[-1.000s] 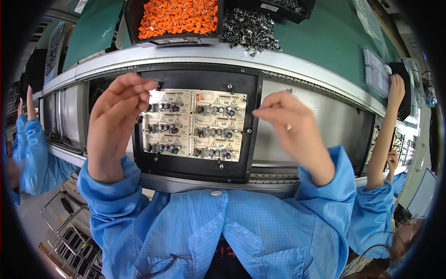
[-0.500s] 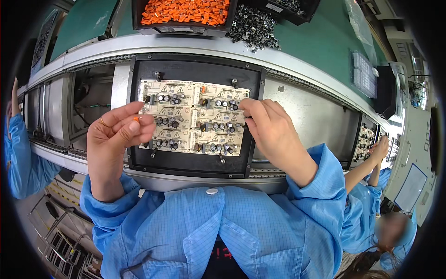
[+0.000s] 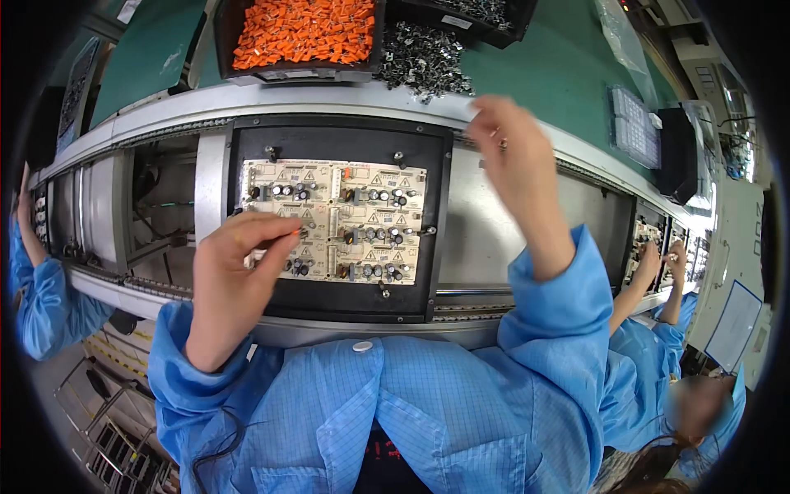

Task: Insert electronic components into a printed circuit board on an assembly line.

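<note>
A panel of several joined cream circuit boards [image 3: 319, 216] lies in a black carrier frame [image 3: 346, 301], with black capacitors standing on it. My left hand [image 3: 234, 276] is over the panel's left side, thumb and forefinger pinched on a small orange capacitor [image 3: 296, 233], its tip showing between them. Another orange capacitor [image 3: 347, 173] stands near the panel's top middle. Raised beyond the frame's right edge, my right hand [image 3: 520, 169] is blurred, its fingers curled. Tiny shiny bits show at those fingers, too small to name.
A black bin [image 3: 300, 76] of orange capacitors stands at the back beside a loose pile of small black-and-silver parts [image 3: 424, 62]. Another dark bin [image 3: 457, 22] is behind. The carrier sits on a conveyor rail [image 3: 469, 310]. Co-workers in blue work at left [image 3: 62, 305] and right [image 3: 650, 350].
My right hand has left the panel's right edge and moved up toward the loose pile. My left hand has moved right over the boards with the orange capacitor. The view has shifted slightly.
</note>
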The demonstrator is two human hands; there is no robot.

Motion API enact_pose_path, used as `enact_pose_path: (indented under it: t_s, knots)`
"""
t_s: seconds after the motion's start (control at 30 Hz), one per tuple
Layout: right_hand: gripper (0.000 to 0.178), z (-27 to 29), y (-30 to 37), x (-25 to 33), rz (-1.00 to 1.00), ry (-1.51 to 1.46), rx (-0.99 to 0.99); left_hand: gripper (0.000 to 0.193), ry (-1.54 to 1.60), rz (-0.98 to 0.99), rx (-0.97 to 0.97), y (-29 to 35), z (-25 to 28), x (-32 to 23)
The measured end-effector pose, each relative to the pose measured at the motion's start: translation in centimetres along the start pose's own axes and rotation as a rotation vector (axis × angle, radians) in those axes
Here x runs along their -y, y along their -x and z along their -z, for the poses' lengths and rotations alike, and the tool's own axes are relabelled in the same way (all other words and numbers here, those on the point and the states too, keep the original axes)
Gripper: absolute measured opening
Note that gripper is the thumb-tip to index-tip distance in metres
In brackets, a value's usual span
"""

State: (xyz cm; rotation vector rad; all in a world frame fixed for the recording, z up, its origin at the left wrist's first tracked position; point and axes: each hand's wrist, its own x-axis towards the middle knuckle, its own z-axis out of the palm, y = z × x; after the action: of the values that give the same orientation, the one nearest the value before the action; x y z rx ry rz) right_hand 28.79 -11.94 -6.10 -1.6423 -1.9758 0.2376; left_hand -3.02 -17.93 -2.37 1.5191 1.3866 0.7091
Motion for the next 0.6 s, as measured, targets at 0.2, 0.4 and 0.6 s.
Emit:
enact_pose_path:
  t_s: [0.2, 0.4, 0.6]
  knots:
    - [0.028, -0.8, -4.4, -3.6, -0.071, -0.125, -0.038, 0.019, -0.181, -0.073, 0.051, -1.6, -2.3, -1.0]
    - [0.024, 0.0, -5.2, -2.7, -0.125, -0.111, 0.002, 0.012, -0.432, -0.310, 0.138, -2.5, -3.1, -1.0]
    - [0.022, 1.8, -5.1, -3.2, -0.272, -0.279, 0.032, 0.009, -0.566, -0.413, 0.206, -3.3, -3.7, -1.7]
